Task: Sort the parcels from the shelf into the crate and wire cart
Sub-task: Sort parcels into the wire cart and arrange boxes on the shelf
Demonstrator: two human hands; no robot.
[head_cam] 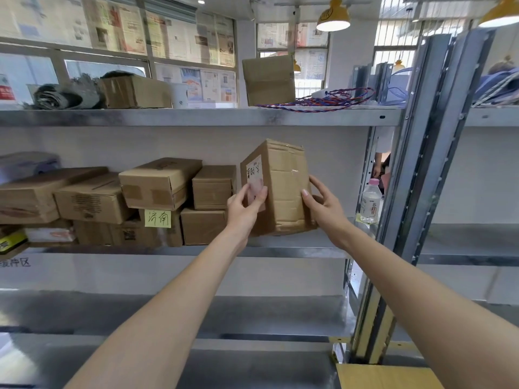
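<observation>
Cardboard, creased and taped, made up the parcel (276,189) that stood on end at the right of the middle shelf (295,251), just beside the stacked boxes (160,183) to its left. Both hands were on it. The left hand (244,207) lay against the near-left face with its fingers over the lower part of the white label (255,178); the right hand (323,203) curled round the right edge, thumb on the front and fingertips behind.

To lift it well, the person would likely do best to squeeze evenly from both sides, slide the left hand down off the label so the writing could be read for sorting, and tip the parcel toward the body before drawing it clear of the shelf lip. The dented bottom corner suggested soft walls, so a firm but not crushing grip seemed wise. A water bottle (370,202) stood near on the right and could be knocked.

Neither the crate nor the wire cart appeared in view. The label's handwriting was partly covered and hard to read, and the parcel's far side and base were hidden. Whether it rested fully on the shelf or was slightly raised could not be told.
</observation>
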